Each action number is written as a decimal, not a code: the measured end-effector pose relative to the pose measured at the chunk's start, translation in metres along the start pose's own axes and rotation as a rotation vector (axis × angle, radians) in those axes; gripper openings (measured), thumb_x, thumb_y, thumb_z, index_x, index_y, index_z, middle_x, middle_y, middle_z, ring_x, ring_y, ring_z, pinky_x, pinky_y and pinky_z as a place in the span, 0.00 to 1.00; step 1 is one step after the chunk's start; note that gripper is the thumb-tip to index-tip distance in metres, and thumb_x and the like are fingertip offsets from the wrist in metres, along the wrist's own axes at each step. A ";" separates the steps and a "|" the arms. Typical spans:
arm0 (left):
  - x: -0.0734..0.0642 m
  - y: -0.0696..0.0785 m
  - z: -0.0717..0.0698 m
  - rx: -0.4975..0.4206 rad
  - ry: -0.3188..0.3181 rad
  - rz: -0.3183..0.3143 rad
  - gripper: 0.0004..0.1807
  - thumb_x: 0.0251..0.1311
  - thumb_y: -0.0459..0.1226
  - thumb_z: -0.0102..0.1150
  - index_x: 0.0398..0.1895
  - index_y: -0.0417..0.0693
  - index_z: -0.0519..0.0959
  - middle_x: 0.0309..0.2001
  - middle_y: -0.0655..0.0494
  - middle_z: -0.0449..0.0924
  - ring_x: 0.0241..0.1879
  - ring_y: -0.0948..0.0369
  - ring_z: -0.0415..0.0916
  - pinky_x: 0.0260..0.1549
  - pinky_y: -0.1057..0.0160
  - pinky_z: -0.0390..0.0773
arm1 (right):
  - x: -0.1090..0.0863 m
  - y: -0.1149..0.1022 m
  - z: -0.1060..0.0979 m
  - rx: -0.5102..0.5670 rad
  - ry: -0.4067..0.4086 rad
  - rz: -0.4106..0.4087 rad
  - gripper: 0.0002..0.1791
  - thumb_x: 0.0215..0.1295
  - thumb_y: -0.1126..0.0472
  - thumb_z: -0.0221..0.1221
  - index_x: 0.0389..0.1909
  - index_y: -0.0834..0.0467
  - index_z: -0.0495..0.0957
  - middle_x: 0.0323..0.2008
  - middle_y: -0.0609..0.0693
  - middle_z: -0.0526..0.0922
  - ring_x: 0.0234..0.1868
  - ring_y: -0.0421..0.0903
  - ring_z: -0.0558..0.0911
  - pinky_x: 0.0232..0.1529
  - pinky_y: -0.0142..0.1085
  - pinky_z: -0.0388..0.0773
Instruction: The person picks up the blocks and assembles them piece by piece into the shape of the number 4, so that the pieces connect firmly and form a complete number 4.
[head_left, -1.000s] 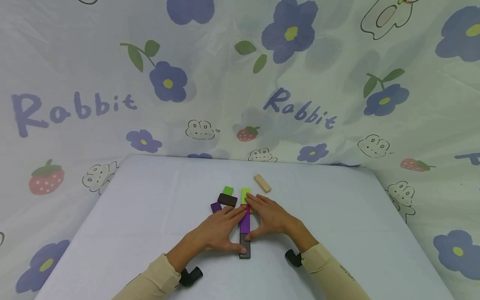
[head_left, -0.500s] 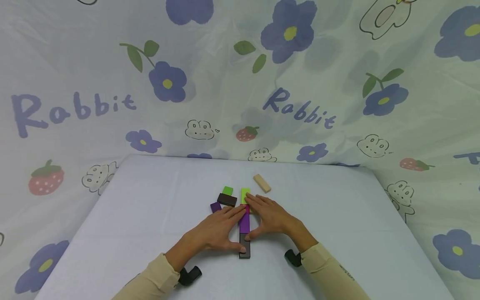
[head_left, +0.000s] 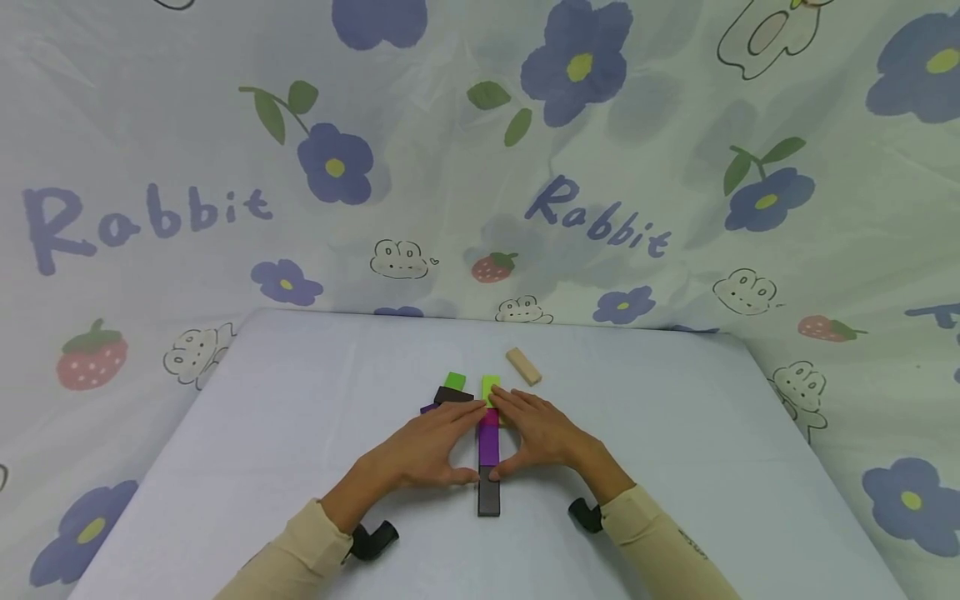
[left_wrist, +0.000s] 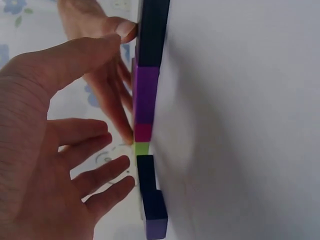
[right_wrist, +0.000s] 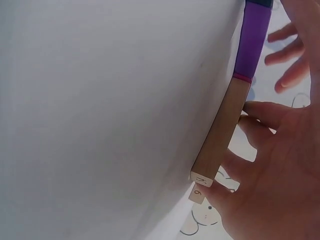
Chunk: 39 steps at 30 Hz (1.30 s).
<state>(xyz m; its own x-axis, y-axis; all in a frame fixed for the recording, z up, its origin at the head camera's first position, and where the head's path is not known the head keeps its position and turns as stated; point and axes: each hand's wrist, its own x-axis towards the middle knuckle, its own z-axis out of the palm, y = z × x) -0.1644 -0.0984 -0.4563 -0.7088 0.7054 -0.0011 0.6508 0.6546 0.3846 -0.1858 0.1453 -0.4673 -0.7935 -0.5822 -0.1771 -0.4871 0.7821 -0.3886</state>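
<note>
A row of rectangular blocks runs away from me in the head view: black [head_left: 489,497], purple [head_left: 489,444], magenta [head_left: 490,417] and lime [head_left: 490,383]. My left hand [head_left: 423,446], fingers extended and thumb spread, hovers at the row's left side; in the left wrist view a gap separates its fingertips from the blocks. My right hand [head_left: 542,433] rests its fingertips on the far part of the row and its thumb at the black block. A wood-coloured block [right_wrist: 220,125] lies along the row under the right fingers, mostly hidden in the head view.
Left of the row lie a green block [head_left: 455,380], a second black block [head_left: 454,395] and a dark purple block [head_left: 427,408], partly covered by the left hand. A plain wooden block [head_left: 523,365] lies farther back on the white table [head_left: 637,375]. Patterned cloth hangs behind.
My left hand has come off the row, its thumb leaving the black block as the hand shifts left and slightly away from me. The right hand and blocks stay put.
</note>
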 end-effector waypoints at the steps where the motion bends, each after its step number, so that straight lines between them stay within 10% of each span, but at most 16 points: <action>1: 0.000 -0.001 -0.001 0.002 0.005 0.002 0.50 0.56 0.56 0.70 0.77 0.43 0.61 0.77 0.51 0.59 0.74 0.51 0.58 0.69 0.46 0.64 | 0.000 0.000 0.000 -0.001 0.000 -0.001 0.68 0.43 0.23 0.69 0.81 0.52 0.52 0.80 0.44 0.49 0.79 0.55 0.53 0.73 0.58 0.55; 22: 0.012 -0.032 -0.005 0.037 0.119 -0.145 0.44 0.56 0.46 0.73 0.74 0.42 0.66 0.73 0.48 0.65 0.71 0.49 0.62 0.68 0.44 0.64 | 0.002 0.000 0.000 -0.018 -0.024 0.022 0.69 0.42 0.22 0.68 0.81 0.50 0.50 0.81 0.43 0.49 0.79 0.53 0.51 0.74 0.56 0.54; 39: 0.019 -0.045 0.000 0.034 0.200 -0.131 0.36 0.55 0.42 0.74 0.67 0.42 0.74 0.65 0.46 0.71 0.63 0.49 0.69 0.63 0.48 0.71 | 0.002 0.001 0.000 -0.016 -0.019 0.021 0.69 0.42 0.22 0.68 0.81 0.50 0.51 0.80 0.44 0.49 0.79 0.54 0.53 0.73 0.57 0.55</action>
<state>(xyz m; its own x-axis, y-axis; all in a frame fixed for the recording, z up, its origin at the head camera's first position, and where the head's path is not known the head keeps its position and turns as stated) -0.2074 -0.1140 -0.4733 -0.8252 0.5483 0.1358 0.5565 0.7480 0.3617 -0.1874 0.1449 -0.4680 -0.7967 -0.5697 -0.2019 -0.4765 0.7975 -0.3701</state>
